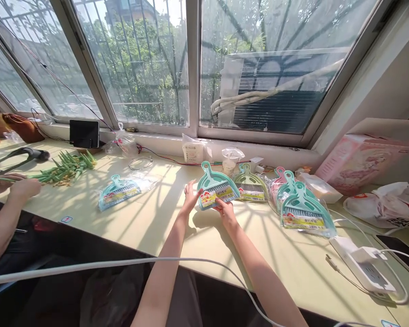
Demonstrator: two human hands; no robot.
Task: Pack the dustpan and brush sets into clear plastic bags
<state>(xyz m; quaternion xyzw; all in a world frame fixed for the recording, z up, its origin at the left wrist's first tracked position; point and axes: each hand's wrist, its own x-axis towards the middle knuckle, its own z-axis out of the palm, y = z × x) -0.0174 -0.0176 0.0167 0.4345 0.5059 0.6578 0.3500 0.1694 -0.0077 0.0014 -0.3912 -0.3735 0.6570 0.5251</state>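
Observation:
A teal dustpan and brush set (221,181) with a yellow label is held up over the table, handle pointing away from me. My left hand (190,198) grips its left edge, thumb at the front. From below, my right hand (226,214) pinches the lower edge, its thumb over the label; the fingers behind are hidden. Just right of it lies an olive-green dustpan set (249,184) in clear wrapping. Farther right, several teal sets (303,204) overlap, with a pink one (279,175) behind. A light-blue wrapped set (119,191) lies apart to the left.
A power strip (361,265) with cables and a dark phone (400,250) lie at right. A white cable (122,262) crosses in front of my forearms. At left, another person's hands (23,187) are beside green stalks (70,168). A pink box (364,159) stands by the wall.

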